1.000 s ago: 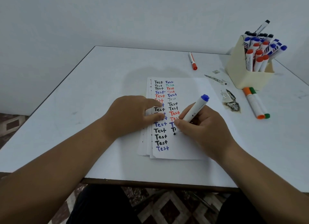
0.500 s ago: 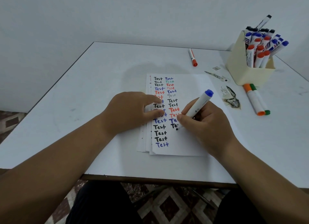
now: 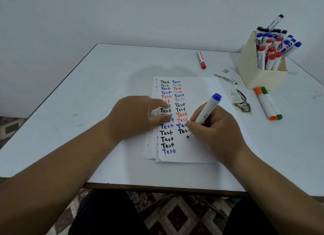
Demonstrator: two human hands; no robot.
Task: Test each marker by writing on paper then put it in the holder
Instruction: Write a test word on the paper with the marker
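I see matt white paper (image 3: 194,147) in a loose stack on a smooth, faintly sheened counter (image 3: 108,73) — its front edge looks like dark wood. The marker (image 3: 206,110) and cream holder (image 3: 252,73) look like smooth plastic — slightly glossy.

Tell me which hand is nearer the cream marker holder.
Right. The right hand, writing with a marker, lies below-left of the holder; the left hand rests on the paper, farther left.

Bare forearms, no sleeves showing, dark trousers (image 3: 105,215)
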